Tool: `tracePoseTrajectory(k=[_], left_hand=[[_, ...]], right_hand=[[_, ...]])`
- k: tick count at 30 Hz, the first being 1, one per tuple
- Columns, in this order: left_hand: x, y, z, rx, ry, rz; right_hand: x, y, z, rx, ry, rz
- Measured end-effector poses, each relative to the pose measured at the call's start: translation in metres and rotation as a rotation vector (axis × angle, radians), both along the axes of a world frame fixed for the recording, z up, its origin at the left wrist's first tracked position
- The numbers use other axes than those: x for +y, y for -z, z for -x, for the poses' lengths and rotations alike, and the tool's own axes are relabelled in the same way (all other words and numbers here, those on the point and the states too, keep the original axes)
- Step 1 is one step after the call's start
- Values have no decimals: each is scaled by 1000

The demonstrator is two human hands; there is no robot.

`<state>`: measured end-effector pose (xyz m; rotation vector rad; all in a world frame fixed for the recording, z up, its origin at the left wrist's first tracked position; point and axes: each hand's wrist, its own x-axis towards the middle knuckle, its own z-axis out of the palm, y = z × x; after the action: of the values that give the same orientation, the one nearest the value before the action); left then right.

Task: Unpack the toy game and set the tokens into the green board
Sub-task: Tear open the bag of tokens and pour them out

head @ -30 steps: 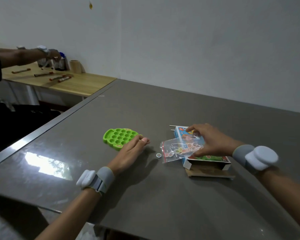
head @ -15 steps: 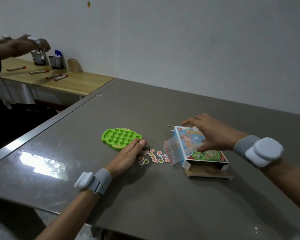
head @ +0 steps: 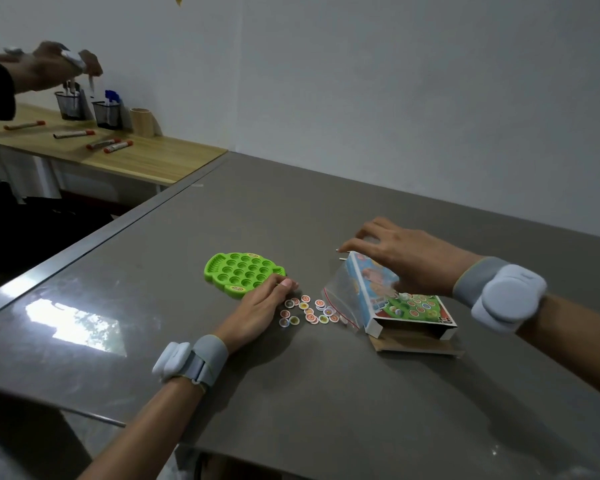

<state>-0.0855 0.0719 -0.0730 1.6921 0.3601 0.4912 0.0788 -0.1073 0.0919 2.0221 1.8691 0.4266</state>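
The green board [head: 245,273] lies flat on the grey table, its round wells bare. Several small round tokens [head: 309,311] are scattered on the table just right of it. My left hand [head: 257,306] rests on the table between board and tokens, fingers loosely together, fingertips at the board's near right edge. The empty clear zip bag [head: 343,296] leans against the left side of the blue toy box [head: 409,306]. My right hand [head: 399,258] hovers over the box's far end with fingers spread and bent, holding nothing I can see.
The box's open cardboard flap [head: 416,344] faces me. Thin sticks [head: 340,252] lie by the box's far corner. At the far left is a wooden desk [head: 146,157] with markers and pen cups; another person's hands [head: 59,64] work above it.
The tokens have spilled out of the bag onto the table. My right hand has let the bag drop against the box and has moved over the box's far end. My left hand has barely moved.
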Motion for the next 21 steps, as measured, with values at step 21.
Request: tracePoseTrajectory(k=[21], left_hand=[[-21, -68, -17, 0, 76, -265]], right_hand=[[-55, 6, 0, 248, 78, -227]])
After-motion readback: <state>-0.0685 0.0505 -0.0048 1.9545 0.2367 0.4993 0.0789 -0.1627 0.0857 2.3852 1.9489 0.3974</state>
